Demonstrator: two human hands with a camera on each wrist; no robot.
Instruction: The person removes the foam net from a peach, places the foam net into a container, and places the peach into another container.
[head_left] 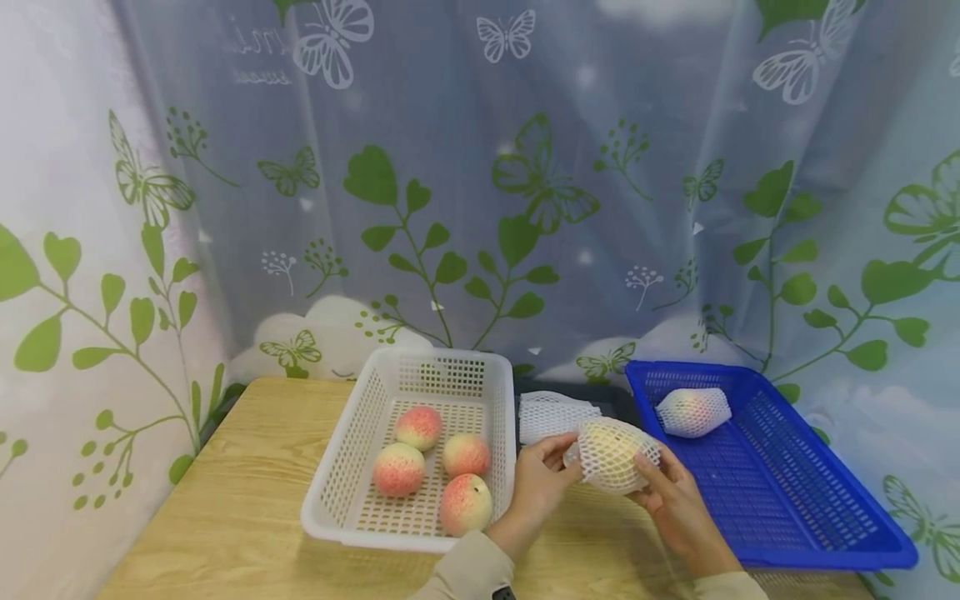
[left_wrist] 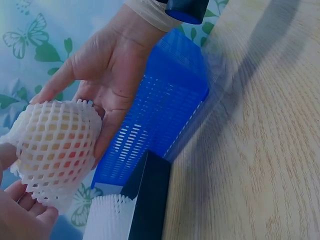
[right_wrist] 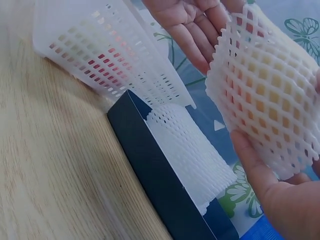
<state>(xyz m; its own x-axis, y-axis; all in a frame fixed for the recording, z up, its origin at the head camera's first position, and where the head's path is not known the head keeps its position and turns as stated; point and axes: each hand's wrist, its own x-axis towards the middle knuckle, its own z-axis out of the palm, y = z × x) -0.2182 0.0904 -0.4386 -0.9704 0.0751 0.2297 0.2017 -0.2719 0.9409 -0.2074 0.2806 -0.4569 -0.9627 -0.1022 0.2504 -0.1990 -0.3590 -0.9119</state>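
Note:
A peach in a white foam net (head_left: pixel 617 455) is held up between both hands above the table's front part. My left hand (head_left: pixel 542 482) pinches the net's left end with thumb and fingers. On the other side, my right hand (head_left: pixel 675 500) grips the netted peach, its thumb over the mesh. Yellow and red skin shows through the holes in both wrist views. Behind the hands, a stack of flat white foam nets (head_left: pixel 553 415) lies in a dark box (right_wrist: pixel 150 165).
On the left stands a white plastic basket (head_left: pixel 322 500) with several bare peaches (head_left: pixel 399 470). At the right, a blue basket (head_left: pixel 832 546) contains another netted peach (head_left: pixel 694 412) near its back left corner. A patterned curtain (head_left: pixel 450 167) hangs behind the wooden table (head_left: pixel 217 500).

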